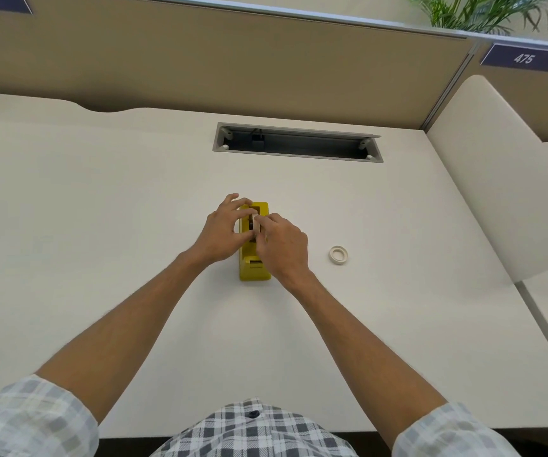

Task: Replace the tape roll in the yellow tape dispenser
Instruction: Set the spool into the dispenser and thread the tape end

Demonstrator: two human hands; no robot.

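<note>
- Your left hand [221,230] sits at the left side of the yellow tape dispenser [254,272], with its thumb and forefinger pinching the tape roll [257,222] that stands on edge in the dispenser's well; the other fingers [231,197] fan out loosely above the far end.
- Your right hand [282,247] comes in from the right, its fingers curled round the same tape roll from the near side, so both hands hold it together.
- From this view you cannot tell whether the roll is fully seated on its hub or partly raised; a dark part shows just beside the roll inside the well.
- The yellow tape dispenser stands on the white tabletop [101,209], about the middle, its long side running away from you and its cutter end nearest your body.
- A second roll of tape [338,254], pale and lying flat, rests on the tabletop to the right of the dispenser, apart from your right hand.
- Beyond the dispenser a long grey cable slot [297,142] is set into the tabletop, with a dark plug visible near its left end.
- A tan partition [233,61] runs behind the tabletop, a blue label reading 475 [523,57] hangs at the right, and green plant leaves [483,11] show above it.
- Your checked shirt sleeves [28,420] are rolled up past the forearms.
</note>
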